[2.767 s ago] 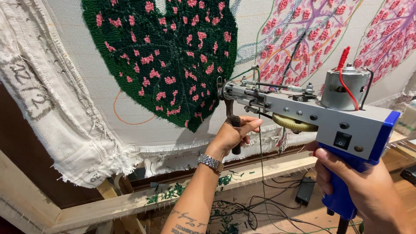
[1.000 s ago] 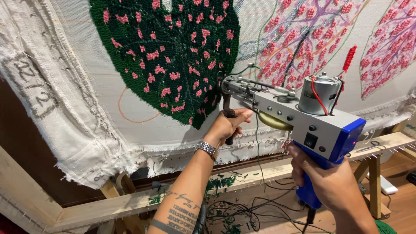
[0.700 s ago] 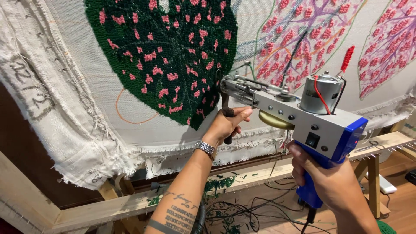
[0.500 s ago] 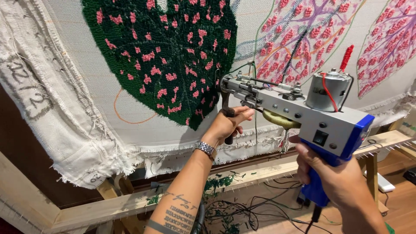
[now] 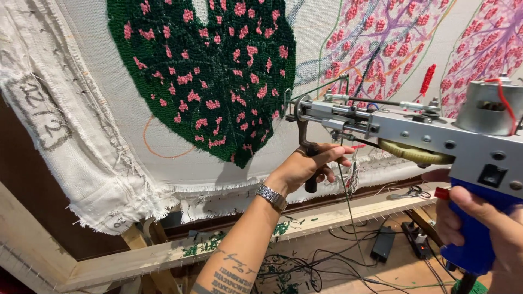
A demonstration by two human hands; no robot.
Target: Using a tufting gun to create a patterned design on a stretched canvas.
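Observation:
I hold a tufting gun (image 5: 414,133), grey metal with a blue grip and a motor on top. My left hand (image 5: 308,166), a metal watch on its wrist, is closed around the gun's black front handle. My right hand (image 5: 482,228) wraps the blue rear grip beside a red trigger. The gun's needle tip sits close to the white backing cloth (image 5: 163,163) next to a dark green tufted leaf with pink dots (image 5: 212,71). Green yarn runs into the front of the gun.
More tufted leaves in pink and purple (image 5: 392,43) fill the cloth to the right. The cloth is stretched on a wooden frame (image 5: 163,256) with frayed edges hanging over it. Below lie cables, a black power adapter (image 5: 384,242) and green yarn scraps on the floor.
The gun has shifted right and nearer to the camera, its needle now by the green leaf's right edge. Both hands keep the same grips.

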